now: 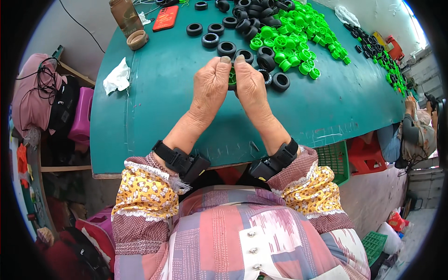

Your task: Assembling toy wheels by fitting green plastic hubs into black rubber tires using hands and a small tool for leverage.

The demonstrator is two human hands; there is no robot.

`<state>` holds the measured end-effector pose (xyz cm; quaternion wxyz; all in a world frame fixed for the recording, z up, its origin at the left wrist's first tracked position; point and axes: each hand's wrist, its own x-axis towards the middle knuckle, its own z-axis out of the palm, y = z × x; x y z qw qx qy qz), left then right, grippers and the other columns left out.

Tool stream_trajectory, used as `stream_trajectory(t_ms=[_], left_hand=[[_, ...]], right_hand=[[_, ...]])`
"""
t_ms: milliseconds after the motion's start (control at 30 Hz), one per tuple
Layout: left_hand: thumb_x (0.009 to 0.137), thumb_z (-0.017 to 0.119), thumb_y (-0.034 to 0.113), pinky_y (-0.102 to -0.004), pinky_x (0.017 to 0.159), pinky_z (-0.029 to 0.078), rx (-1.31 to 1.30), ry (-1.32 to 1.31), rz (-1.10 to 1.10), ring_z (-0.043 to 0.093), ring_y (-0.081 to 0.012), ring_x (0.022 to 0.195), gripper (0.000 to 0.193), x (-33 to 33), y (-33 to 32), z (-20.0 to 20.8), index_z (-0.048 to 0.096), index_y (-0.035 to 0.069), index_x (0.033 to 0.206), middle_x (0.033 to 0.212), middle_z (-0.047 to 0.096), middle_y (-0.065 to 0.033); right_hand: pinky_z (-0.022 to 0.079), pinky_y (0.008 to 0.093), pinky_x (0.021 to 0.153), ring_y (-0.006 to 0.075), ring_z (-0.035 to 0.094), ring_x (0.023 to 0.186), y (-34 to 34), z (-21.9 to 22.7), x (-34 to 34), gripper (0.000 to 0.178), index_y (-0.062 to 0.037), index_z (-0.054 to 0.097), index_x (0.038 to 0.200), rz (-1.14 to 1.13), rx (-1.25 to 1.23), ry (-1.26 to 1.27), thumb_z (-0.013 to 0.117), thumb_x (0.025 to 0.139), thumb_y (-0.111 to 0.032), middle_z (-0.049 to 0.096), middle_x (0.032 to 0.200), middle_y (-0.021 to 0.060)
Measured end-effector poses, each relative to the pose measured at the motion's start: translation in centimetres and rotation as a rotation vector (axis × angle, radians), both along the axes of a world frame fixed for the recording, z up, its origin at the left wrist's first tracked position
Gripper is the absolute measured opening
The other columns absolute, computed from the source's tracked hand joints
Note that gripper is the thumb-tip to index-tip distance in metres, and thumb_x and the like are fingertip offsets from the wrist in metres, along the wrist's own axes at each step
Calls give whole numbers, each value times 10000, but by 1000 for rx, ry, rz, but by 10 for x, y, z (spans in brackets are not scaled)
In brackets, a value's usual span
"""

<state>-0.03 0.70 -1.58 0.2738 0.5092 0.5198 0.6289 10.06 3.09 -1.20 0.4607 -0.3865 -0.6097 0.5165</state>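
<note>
Pressing | both hands' fingers (pixel 212 77) closed, apparently around green wheel (pixel 232 78) | table (pixel 154 107)

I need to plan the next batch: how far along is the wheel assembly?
Done: none clearly; I cannot tell fitted wheels from bare black tyres. In hand: left hand and right hand press together on a green hub. Left: a big pile of green hubs.

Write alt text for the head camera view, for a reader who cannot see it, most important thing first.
Two bare hands, left hand and right hand, press together around a small green wheel hub over a teal table. Beyond them lie black toy tyres and a heap of green hubs; a crumpled white tissue lies to the left.
</note>
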Motion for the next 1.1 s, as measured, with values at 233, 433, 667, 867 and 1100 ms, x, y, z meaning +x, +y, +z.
stream_trajectory(t_ms=[233, 433, 667, 867, 1100], left_hand=[[889, 440, 216, -239, 516, 358, -9, -203, -88, 390, -59, 593, 266, 7, -5, 19, 528, 5, 751, 609, 473, 12], [880, 456, 238, -217, 482, 339, -89, -262, -110, 403, -46, 563, 253, 4, 5, 11, 540, 29, 764, 616, 481, 28], [842, 551, 364, -176, 394, 308, -361, -158, -302, 432, -24, 520, 300, -30, 5, 18, 564, 65, 849, 653, 516, 24], [830, 578, 324, -203, 617, 474, -265, -339, -405, 570, -83, 728, 378, -28, -11, 14, 537, 5, 1028, 864, 584, -35], [802, 625, 260, -250, 709, 483, -378, -512, -575, 580, -127, 818, 398, -24, -29, 6, 520, -23, 1062, 935, 588, -76]], right_hand=[[379, 238, 565, 82, 424, 629, -6, 4, 0, 388, 6, 580, 852, -37, 129, 141, 392, 924, -325, 507, 658, 15], [399, 243, 580, 88, 460, 646, 1, 5, 8, 356, -5, 555, 919, 89, -68, 46, 438, 901, -340, 506, 654, 16], [437, 302, 772, 195, 525, 858, 3, 8, 23, 671, -28, 432, 1168, 256, 227, -345, 745, 626, -271, 532, 974, 112], [433, 348, 712, 265, 516, 812, -3, 9, 18, 551, -11, 469, 995, 0, 577, -422, 770, 583, -218, 513, 894, 120], [440, 363, 727, 274, 542, 808, -15, 10, 26, 633, -16, 422, 1093, 126, 412, -395, 766, 598, -211, 531, 920, 148]])
